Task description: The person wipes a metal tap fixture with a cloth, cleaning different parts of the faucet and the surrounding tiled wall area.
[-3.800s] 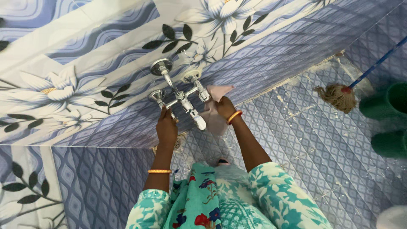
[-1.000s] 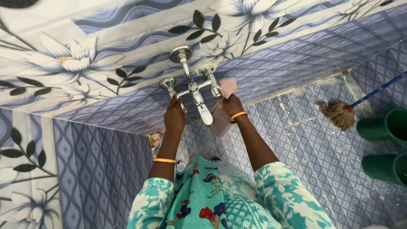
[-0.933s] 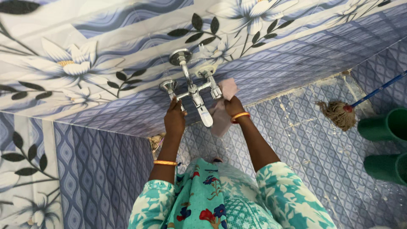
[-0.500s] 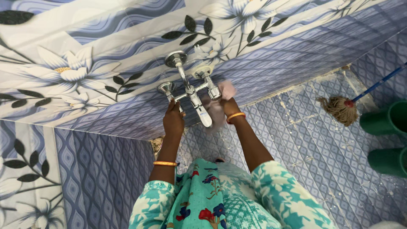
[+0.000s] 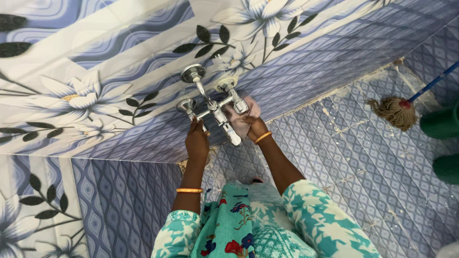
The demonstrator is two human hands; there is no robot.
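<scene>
The right hand (image 5: 256,128) held a bunched pink cloth (image 5: 239,117) against the chrome wall tap (image 5: 216,107); beside it, the left hand (image 5: 197,138) gripped the handle (image 5: 187,106), which risked turning and spraying water.

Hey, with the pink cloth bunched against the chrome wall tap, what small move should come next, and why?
Probably slide the right hand with the pale pink cloth down along the chrome wall tap's spout. The cloth sits bunched at the right valve, the spout below it is uncovered, and the left hand grips the left side of the tap.
</scene>
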